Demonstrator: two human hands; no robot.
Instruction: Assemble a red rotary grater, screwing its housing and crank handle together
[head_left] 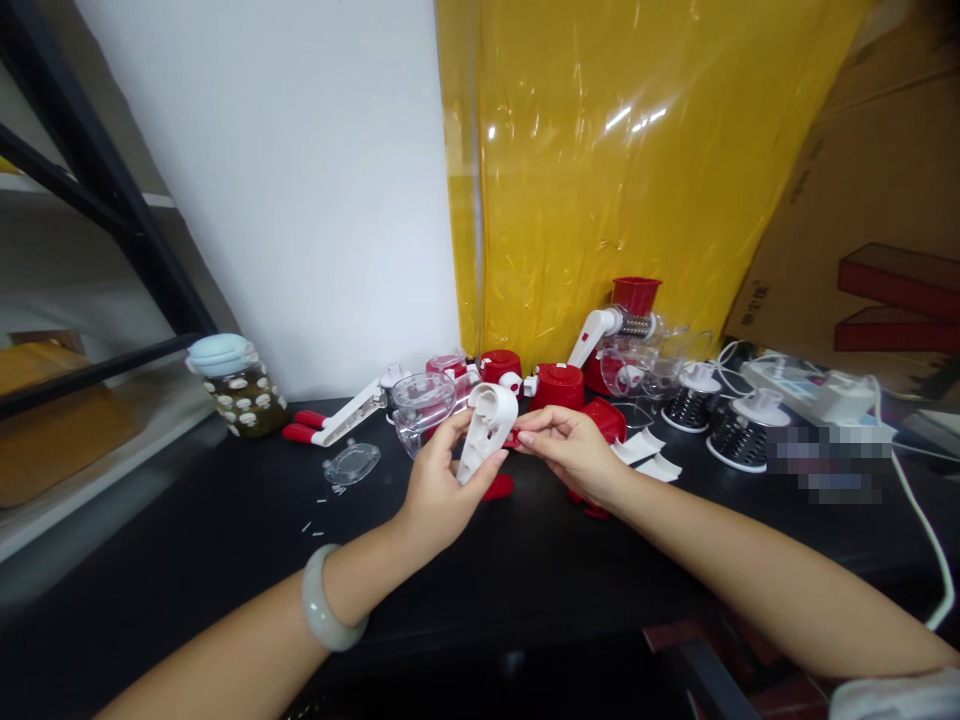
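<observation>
My left hand (437,490) is closed around a white plastic crank arm (487,430), its hollow ribbed side facing me and its round end up. Just right of it, my right hand (574,455) pinches a small red plastic piece (512,438) between thumb and fingertips, close to the crank arm; whether the two touch I cannot tell. Below them a red handle grip (498,488) lies on the black table. Beyond my right hand are red plastic parts (606,418) and curved white plastic pieces (649,456).
A crank with red grips (330,428), a clear lid (352,463) and a patterned jar (238,388) stand left. Clear cups (424,405) and red bases (556,386) line the back. Grater drums (748,430), an assembled grater (634,322) and a power strip (795,385) are right.
</observation>
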